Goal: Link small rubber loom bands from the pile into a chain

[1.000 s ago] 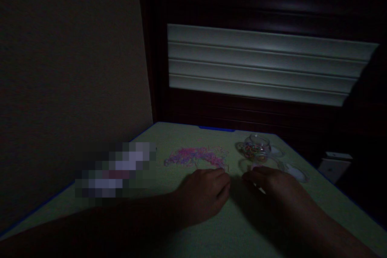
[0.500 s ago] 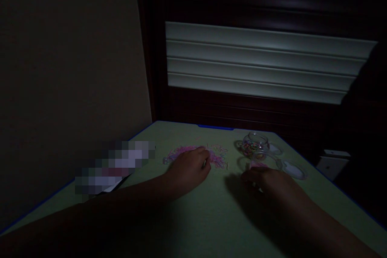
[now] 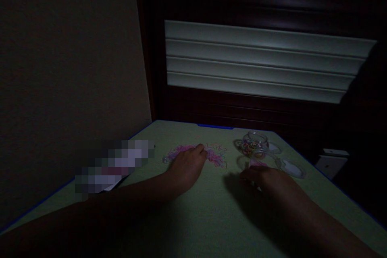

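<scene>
Jar [image 3: 260,160] is gripped by right hand [image 3: 266,180], four o'clock; rubber bands [image 3: 215,159] are overlapped by left hand [image 3: 188,167], six o'clock, grip unclear.

Left forearm [image 3: 130,201]: enters view at 8 o'clock and extends toward 2 o'clock. Left hand [image 3: 188,166]: located at 6 o'clock, back upward, fingers bent, undersides hidden. Right forearm [image 3: 314,215]: enters view at 4 o'clock and extends toward 10 o'clock. Right hand [image 3: 267,180]: located at 4 o'clock, back upward, fingers bent; grip indeterminate. The hands are apart.
</scene>
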Action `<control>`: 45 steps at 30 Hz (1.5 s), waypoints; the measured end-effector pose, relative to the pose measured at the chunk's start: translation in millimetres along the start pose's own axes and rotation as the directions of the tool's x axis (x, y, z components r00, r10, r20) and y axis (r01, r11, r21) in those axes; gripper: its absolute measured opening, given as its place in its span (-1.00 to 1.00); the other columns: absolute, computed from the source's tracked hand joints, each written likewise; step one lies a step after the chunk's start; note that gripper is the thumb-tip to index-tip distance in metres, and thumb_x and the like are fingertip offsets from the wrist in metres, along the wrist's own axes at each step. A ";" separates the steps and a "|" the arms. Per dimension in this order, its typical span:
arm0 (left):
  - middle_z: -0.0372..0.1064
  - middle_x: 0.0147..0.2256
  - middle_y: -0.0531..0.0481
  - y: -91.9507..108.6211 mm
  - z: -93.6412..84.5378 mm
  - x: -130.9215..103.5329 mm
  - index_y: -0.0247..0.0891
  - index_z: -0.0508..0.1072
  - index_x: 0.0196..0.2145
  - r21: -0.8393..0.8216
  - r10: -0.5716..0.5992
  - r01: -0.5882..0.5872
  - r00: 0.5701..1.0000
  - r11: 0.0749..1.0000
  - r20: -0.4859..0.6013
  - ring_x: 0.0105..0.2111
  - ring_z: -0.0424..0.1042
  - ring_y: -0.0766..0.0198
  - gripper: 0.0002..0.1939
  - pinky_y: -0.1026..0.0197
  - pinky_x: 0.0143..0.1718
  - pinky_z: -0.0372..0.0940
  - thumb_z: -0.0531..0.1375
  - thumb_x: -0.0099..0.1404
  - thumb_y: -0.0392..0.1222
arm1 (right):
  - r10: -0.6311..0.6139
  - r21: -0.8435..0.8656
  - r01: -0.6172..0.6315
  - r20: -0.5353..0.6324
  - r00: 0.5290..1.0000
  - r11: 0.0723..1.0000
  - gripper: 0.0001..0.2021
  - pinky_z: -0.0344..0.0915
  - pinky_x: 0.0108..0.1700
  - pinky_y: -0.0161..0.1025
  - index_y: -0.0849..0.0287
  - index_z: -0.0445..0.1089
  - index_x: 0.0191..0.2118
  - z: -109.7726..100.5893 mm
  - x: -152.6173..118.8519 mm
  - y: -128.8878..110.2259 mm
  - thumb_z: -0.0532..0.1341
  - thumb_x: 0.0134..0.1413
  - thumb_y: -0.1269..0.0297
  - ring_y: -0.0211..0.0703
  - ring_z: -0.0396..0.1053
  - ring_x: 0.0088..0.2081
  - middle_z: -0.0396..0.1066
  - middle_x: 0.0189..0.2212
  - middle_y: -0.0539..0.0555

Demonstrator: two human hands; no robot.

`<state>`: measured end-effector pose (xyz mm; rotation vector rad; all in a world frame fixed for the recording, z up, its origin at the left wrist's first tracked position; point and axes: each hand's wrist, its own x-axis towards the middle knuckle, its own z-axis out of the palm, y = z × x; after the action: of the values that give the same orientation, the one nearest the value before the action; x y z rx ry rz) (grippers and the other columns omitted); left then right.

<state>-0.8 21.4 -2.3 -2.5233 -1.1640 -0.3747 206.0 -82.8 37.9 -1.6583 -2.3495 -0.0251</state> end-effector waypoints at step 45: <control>0.26 -0.26 -0.04 2.1 -1.9 3.9 -0.25 0.34 -0.24 -0.138 0.021 -0.024 1.000 0.990 -0.022 -0.31 0.32 0.26 -0.77 0.22 -0.32 0.21 -0.10 0.33 -0.28 | 0.002 -0.016 -0.002 -0.003 1.000 1.000 -0.83 0.07 -0.51 -0.35 0.14 0.36 -0.49 -1.9 0.3 -4.4 0.05 -0.04 0.44 -0.26 0.31 -0.51 0.39 -0.48 0.05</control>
<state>3.1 22.0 0.4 -2.6412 -1.1376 -0.4899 202.2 -84.3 40.4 -1.6672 -2.3512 -0.0459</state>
